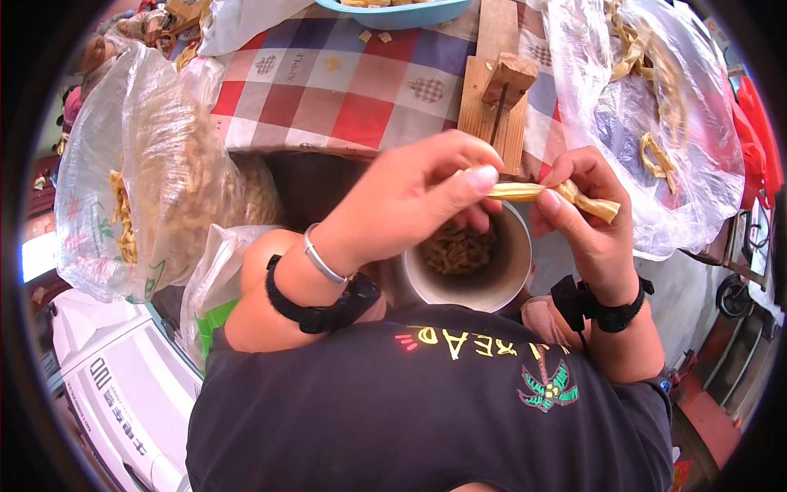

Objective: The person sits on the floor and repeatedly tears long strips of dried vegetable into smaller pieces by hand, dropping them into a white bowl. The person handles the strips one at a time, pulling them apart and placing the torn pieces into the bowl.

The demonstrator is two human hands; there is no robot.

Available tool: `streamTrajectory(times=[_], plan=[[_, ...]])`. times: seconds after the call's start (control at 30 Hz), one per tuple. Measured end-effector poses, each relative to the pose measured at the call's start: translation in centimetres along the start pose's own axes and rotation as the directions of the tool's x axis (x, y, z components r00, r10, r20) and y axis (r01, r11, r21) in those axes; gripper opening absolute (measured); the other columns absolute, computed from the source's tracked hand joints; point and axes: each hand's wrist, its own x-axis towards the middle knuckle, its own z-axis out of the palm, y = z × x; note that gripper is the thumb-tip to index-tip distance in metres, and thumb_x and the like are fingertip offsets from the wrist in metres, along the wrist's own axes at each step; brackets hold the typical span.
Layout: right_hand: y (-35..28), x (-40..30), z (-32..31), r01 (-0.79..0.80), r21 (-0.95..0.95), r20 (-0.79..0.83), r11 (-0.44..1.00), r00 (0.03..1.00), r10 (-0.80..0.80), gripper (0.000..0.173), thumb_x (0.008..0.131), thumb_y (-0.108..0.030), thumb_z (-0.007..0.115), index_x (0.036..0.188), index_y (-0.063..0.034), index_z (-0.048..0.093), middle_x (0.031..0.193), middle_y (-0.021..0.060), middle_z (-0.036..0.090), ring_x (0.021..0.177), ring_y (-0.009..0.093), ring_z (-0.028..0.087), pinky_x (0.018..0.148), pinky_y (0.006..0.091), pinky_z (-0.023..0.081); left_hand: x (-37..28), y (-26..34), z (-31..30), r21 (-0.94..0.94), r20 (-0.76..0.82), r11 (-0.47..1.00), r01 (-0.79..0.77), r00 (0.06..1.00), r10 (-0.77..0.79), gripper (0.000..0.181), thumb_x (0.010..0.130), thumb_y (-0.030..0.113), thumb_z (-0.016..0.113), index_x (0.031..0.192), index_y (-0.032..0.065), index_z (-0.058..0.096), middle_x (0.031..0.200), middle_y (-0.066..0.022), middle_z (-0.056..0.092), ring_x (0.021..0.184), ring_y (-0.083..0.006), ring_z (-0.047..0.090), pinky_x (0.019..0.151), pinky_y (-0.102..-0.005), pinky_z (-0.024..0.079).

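Observation:
A yellowish dried strip, folded or knotted at its right part (519, 191), is stretched between both hands. My left hand (424, 190) pinches its left end between thumb and fingers. Its right part is gripped by my right hand (587, 203), with the thumb on the near side and a short end sticking out to the right. Below the hands stands a round white bucket (521, 270) with small brown pieces (458, 249) at its bottom; the left fingers hide part of its rim. Beyond the hands, a wooden block fixture with a blade-like metal strip (510, 77) lies on the table edge.
The table has a checked cloth (363, 117). A blue basin (399, 15) and two small loose pieces (375, 37) are at its far side. A clear plastic bag with strips (658, 160) lies right; a filled plastic bag (166, 178) stands left.

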Motion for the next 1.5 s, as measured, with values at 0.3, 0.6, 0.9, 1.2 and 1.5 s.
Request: streamTrajectory(times=[0.3, 0.6, 0.9, 1.2, 1.5], plan=[[2.1, 2.2, -1.1, 0.047, -0.070, -0.124, 0.996, 0.991, -0.056, 0.015, 0.098, -0.008, 0.067, 0.108, -0.0033, 0.057, 0.088, 0.0002, 0.062, 0.077, 0.005, 0.058, 0.062, 0.0188, 0.046, 1.3, -2.1, -0.9, -0.022, -0.180, 0.996, -0.082, 0.981, 0.076, 0.021, 0.100, 0.021, 0.068, 0.105, 0.0028, 0.060, 0.093, 0.0013, 0.061, 0.089, -0.0072, 0.058, 0.081, -0.0256, 0.048], [7.5, 7.2, -2.9, 0.170, -0.751, -0.073, 0.638, 0.939, -0.335, 0.018, 0.086, -0.007, 0.070, 0.101, -0.0031, 0.062, 0.088, 0.0208, 0.067, 0.082, 0.040, 0.066, 0.073, 0.0439, 0.051, 6.8, -7.4, -1.3, 0.747, -0.346, 0.665, -0.004, 0.852, 0.393, 0.016, 0.097, 0.018, 0.066, 0.102, 0.0038, 0.059, 0.083, -0.0164, 0.067, 0.079, -0.0301, 0.068, 0.070, -0.0406, 0.052], [-1.2, 3.3, -6.9, -0.031, -0.752, 0.216, 0.658, 0.932, 0.291, 0.027, 0.092, -0.025, 0.075, 0.103, -0.0002, 0.071, 0.077, 0.0066, 0.068, 0.067, 0.013, 0.062, 0.063, 0.0308, 0.049, 4.7, -3.9, -1.3, 0.698, -0.149, 0.637, -0.327, 0.803, 0.577, 0.019, 0.095, 0.020, 0.069, 0.092, 0.0016, 0.066, 0.095, -0.0141, 0.068, 0.091, -0.0317, 0.066, 0.083, -0.0378, 0.052], [5.3, 3.0, -22.7, -0.624, -0.779, -0.575, -0.060, 0.750, -0.325, 0.028, 0.090, -0.028, 0.070, 0.099, -0.0016, 0.068, 0.092, 0.0218, 0.073, 0.092, 0.041, 0.070, 0.081, 0.0500, 0.054, 3.6, -3.9, 0.3, 0.622, -0.170, 0.735, -0.268, 0.871, 0.461, 0.015, 0.098, 0.013, 0.064, 0.097, -0.0017, 0.065, 0.104, -0.0115, 0.066, 0.087, -0.0203, 0.064, 0.077, -0.0304, 0.052], [3.0, 2.3, -21.5, -0.526, -0.849, -0.507, 0.042, 0.791, -0.342, 0.030, 0.090, -0.030, 0.068, 0.100, -0.0015, 0.070, 0.097, 0.0251, 0.070, 0.088, 0.042, 0.068, 0.081, 0.0511, 0.053, 1.8, -2.8, 0.5, 0.548, -0.221, 0.786, -0.284, 0.858, 0.464, 0.012, 0.098, 0.011, 0.063, 0.099, -0.0010, 0.066, 0.101, -0.0100, 0.068, 0.086, -0.0189, 0.065, 0.078, -0.0289, 0.052]])
